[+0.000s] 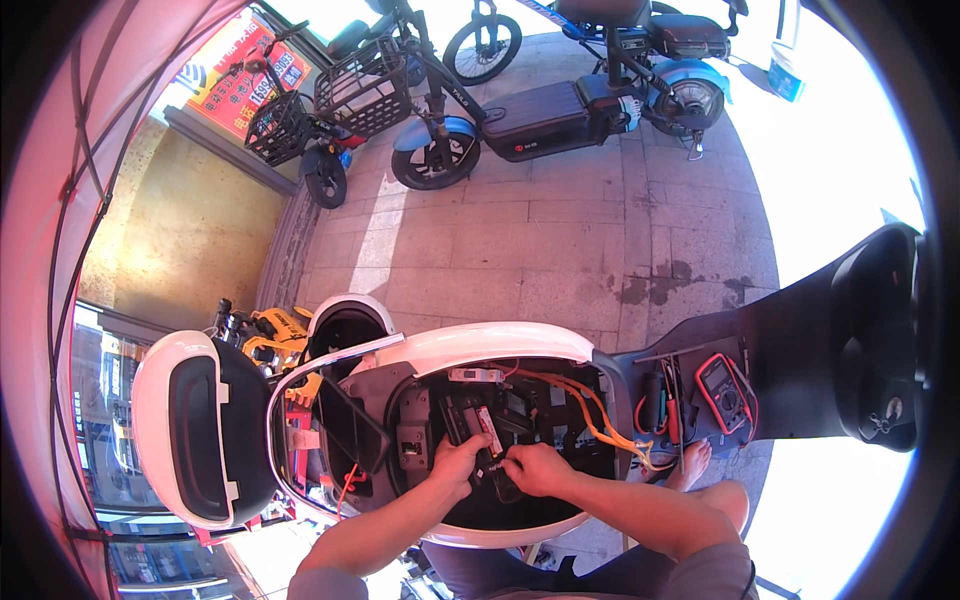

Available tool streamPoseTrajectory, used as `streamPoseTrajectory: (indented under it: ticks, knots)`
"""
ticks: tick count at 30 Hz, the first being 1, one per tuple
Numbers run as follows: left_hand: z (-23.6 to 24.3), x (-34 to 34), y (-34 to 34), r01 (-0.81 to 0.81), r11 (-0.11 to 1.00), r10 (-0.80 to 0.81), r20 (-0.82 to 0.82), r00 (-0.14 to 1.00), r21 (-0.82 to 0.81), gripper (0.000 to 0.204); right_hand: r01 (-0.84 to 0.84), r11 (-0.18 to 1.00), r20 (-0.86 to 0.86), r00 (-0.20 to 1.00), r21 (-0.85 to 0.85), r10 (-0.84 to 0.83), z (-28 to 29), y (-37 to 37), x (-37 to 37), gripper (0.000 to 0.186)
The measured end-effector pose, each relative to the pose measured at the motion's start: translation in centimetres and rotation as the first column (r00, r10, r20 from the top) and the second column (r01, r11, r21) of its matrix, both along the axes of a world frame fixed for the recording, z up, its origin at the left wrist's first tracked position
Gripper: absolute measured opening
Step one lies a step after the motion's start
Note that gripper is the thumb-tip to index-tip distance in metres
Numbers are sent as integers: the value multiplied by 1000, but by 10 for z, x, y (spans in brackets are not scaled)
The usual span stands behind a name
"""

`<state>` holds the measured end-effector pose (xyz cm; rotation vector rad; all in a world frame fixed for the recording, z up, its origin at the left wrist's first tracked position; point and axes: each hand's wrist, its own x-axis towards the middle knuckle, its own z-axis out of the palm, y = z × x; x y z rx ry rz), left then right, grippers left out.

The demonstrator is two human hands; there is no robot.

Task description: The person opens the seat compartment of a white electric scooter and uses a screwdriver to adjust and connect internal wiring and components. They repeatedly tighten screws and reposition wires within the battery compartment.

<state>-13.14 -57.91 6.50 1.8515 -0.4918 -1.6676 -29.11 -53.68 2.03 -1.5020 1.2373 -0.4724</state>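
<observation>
Both of my hands are inside the open, white-rimmed body (500, 340) of an electric scooter. My left hand (457, 465) grips the lower end of a black box-shaped part (484, 422) with a pale label strip. At that part's lower right, my right hand (535, 470) has its fingers pinched together beside small dark connectors. Whatever lies between those fingers is hidden. Thick orange cables (580, 393) run along the far right of the compartment, with bare-looking ends near its right rim. Dark wiring and black parts fill the space around my hands.
To the right, a red-edged multimeter (725, 393) and hand tools (672, 405) lie on a dark surface beside a bare foot (692, 460). A white-and-black top case (205, 430) stands left. Beyond the paving (480, 245), a parked electric bike (550, 115) has a basket (362, 92).
</observation>
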Motion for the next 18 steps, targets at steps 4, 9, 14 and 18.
streamPoseTrajectory:
  ticks: [4, 9, 14, 18]
  knots:
    - [7, -8, -2, -11, 1000, 11, -5, 1000, -21, 28, 141, 990, 81, 987, -10, -139, 7, 1, -5, 20]
    - [-6, 2, 2, 3, 1000, -3, -37, 999, -21, 34, 58, 998, 54, 997, -35, -56, 5, 1, -6, 19]
    - [-3, -2, 3, -1, 1000, 1, 19, 1000, -12, 35, 24, 999, 16, 1000, -37, -24, 5, 1, -6, 19]
    - [1, -4, 1, -29, 999, 29, -8, 1000, 18, 30, 72, 994, 103, 993, -82, -63, 4, 2, -7, 19]
